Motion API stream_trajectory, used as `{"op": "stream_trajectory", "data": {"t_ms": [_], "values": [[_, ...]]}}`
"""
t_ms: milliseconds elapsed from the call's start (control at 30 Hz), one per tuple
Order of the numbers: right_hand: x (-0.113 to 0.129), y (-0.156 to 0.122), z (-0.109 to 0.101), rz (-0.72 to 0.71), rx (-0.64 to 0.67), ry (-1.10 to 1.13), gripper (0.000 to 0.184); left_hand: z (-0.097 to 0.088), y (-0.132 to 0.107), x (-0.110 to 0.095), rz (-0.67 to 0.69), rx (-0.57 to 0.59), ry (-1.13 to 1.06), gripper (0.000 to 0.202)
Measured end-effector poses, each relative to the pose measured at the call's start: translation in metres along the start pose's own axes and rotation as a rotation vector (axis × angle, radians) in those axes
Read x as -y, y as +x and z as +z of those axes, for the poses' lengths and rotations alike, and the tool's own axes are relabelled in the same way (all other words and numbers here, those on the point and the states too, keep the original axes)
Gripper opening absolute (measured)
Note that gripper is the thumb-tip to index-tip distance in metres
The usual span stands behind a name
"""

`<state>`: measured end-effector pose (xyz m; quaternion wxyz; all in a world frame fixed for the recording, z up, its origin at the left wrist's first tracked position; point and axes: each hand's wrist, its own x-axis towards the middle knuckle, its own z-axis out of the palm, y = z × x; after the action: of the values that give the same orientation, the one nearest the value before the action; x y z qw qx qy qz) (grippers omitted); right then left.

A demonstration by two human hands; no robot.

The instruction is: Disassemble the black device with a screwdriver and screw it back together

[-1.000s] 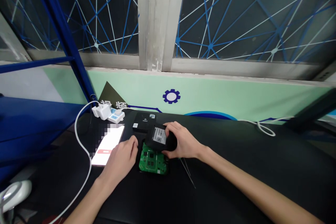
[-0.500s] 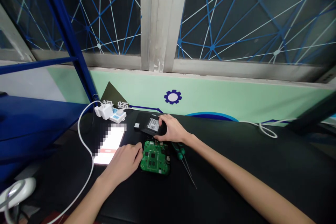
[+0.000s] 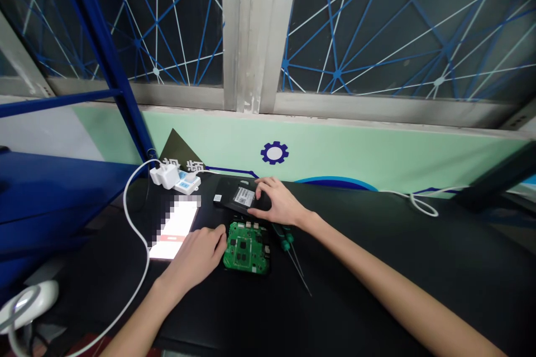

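Note:
A green circuit board (image 3: 246, 247) lies in its black base on the black table (image 3: 377, 268). My left hand (image 3: 196, 256) rests against the board's left edge, fingers curled and touching it. My right hand (image 3: 278, 202) lies over a black cover with a white label (image 3: 242, 198), which sits just behind the board on another black box; the fingers are spread flat on the cover. Two green-handled screwdrivers (image 3: 288, 248) lie to the right of the board, under my right wrist.
A lit phone (image 3: 175, 227) lies left of the board. Behind it a white charger (image 3: 164, 175) and a small white and blue device (image 3: 187, 183) sit with a white cable (image 3: 136, 234) looping to the front left. Another white cable (image 3: 422, 204) lies at the far right.
My right hand carried the black cover from above the board back onto the black box behind it and now lies flat on it. The left hand stayed by the board.

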<state>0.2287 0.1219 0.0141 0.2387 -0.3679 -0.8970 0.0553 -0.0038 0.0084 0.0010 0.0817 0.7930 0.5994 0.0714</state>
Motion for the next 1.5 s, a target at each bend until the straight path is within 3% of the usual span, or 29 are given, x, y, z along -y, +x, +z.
{"op": "stream_trajectory", "data": {"t_ms": [133,300,467,600,1133,1500], "values": [[0.005,-0.008,-0.019,0.095,-0.054,-0.043,0.015,0.001,-0.001,0.0,-0.001,0.008,0.001,0.027],[0.027,-0.019,-0.038,0.067,0.258,-0.04,0.005,0.0,-0.002,0.0,0.002,0.008,-0.006,0.027],[0.054,-0.022,-0.034,0.031,0.367,-0.135,0.005,-0.002,-0.001,0.0,-0.001,0.016,-0.02,0.026],[0.059,-0.019,-0.025,0.047,0.44,-0.231,0.007,-0.002,-0.001,0.0,-0.003,0.019,-0.025,0.026],[0.069,-0.006,-0.025,0.11,0.548,-0.299,0.007,-0.005,-0.002,0.0,0.013,0.022,-0.068,0.027],[0.067,-0.005,-0.026,0.033,0.572,-0.343,0.013,-0.003,-0.001,0.002,-0.01,0.034,-0.043,0.026]]}}
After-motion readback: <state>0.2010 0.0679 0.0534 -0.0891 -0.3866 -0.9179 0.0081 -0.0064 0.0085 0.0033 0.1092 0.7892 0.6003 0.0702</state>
